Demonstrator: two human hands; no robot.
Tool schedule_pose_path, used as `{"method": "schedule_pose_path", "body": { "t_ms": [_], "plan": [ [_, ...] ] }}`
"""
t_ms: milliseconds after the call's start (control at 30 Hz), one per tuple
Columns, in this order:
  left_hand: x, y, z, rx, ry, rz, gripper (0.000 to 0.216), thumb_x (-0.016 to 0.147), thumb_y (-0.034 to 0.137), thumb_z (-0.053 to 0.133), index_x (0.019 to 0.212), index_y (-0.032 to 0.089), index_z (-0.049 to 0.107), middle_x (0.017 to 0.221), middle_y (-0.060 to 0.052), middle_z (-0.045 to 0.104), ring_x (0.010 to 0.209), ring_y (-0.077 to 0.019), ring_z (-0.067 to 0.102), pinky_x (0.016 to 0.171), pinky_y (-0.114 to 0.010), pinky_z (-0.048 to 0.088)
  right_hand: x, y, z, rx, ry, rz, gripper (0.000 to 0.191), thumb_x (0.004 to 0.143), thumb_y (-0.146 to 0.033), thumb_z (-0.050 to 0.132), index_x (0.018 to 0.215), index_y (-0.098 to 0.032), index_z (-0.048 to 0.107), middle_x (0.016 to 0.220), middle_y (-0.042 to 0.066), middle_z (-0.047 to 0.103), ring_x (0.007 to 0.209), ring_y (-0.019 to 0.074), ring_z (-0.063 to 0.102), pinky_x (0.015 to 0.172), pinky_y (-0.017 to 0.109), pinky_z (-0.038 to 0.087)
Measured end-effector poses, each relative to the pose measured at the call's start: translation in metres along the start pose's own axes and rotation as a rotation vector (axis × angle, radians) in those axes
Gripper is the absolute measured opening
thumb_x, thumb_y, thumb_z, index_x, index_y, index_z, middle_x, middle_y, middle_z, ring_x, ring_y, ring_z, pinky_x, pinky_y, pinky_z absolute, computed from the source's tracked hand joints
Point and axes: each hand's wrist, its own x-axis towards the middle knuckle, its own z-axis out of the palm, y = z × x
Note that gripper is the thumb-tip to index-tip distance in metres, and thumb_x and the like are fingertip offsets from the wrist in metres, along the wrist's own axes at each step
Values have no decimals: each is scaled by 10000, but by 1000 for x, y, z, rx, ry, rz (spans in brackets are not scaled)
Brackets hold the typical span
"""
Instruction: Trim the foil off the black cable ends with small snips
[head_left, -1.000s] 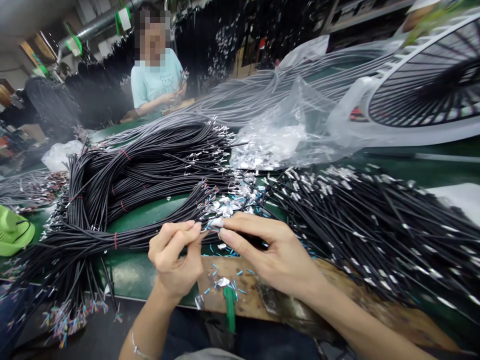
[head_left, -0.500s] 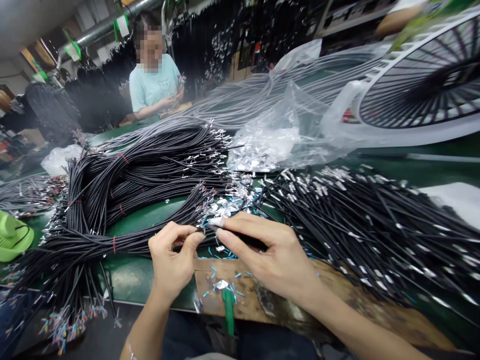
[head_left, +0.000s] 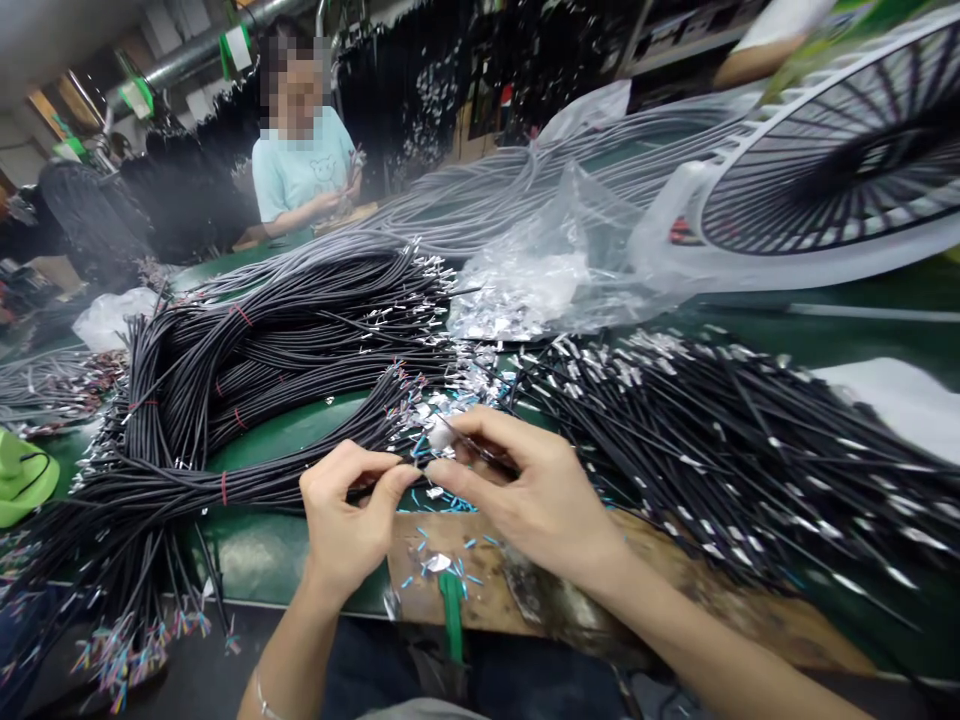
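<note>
My left hand (head_left: 351, 510) is closed, thumb and forefinger pinching the end of a black cable that is mostly hidden by the fingers. Close against it, my right hand (head_left: 536, 500) has a white cover on a fingertip. A slim dark tool (head_left: 489, 455) lies inside that hand, too covered to name its kind. The right thumb tip meets the cable end at the left fingertips. Behind the hands runs a tied bundle of black cables (head_left: 292, 482) with coloured wire ends. Foil scraps and blue bits (head_left: 439, 420) are scattered just beyond the fingers.
A large pile of black cables with foil-wrapped ends (head_left: 720, 450) covers the right side. Farther back are a clear plastic bag (head_left: 570, 260), grey cables (head_left: 487, 200) and a white fan (head_left: 810, 170). A wooden board (head_left: 480, 600) lies at the front edge. Across the table a person (head_left: 304, 165) works.
The right fingers have shifted their hold on the tool, and the right thumb has come closer to the left fingertips. The view has moved slightly. My left hand keeps its pinch.
</note>
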Motion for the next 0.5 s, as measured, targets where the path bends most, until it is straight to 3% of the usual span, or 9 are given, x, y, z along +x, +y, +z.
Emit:
{"method": "schedule_pose_path", "body": {
  "t_ms": [133, 267, 333, 400, 500],
  "plan": [
    [-1, -3, 3, 14, 5, 79, 86, 770, 237, 677, 701, 185, 680, 594, 27, 612, 527, -85, 521, 492, -194, 388, 5, 0, 1, 138, -74, 75, 282, 788, -390, 590, 609, -184, 519, 574, -13, 494, 546, 113, 464, 486, 225, 374],
    [3, -4, 1, 3, -92, 90, 111, 800, 228, 641, 714, 173, 686, 603, 18, 616, 527, -85, 517, 504, -195, 386, 11, 3, 2, 447, -318, 236, 326, 766, -488, 579, 678, -183, 504, 550, -48, 416, 465, 87, 385, 438, 221, 339],
    [4, -5, -2, 11, -147, 70, 157, 823, 230, 607, 704, 166, 687, 581, 13, 598, 516, -87, 502, 494, -199, 370, 12, 2, 4, 465, -386, 200, 301, 791, -460, 545, 677, -190, 479, 542, -53, 395, 455, 85, 366, 429, 221, 326],
    [4, -4, -5, 16, -197, 36, 224, 844, 227, 565, 660, 162, 674, 554, 11, 577, 506, -90, 490, 487, -204, 355, 12, 2, 6, 304, -317, 37, 221, 812, -323, 515, 645, -196, 445, 564, -35, 419, 499, 99, 400, 463, 229, 342],
    [2, -4, -9, -10, -221, 0, 285, 851, 219, 536, 594, 160, 642, 534, 12, 561, 495, -87, 479, 484, -206, 340, 10, 2, 4, -32, -78, -220, 166, 777, -120, 458, 633, -200, 433, 605, -11, 456, 561, 116, 442, 518, 242, 358]
  ]
}}
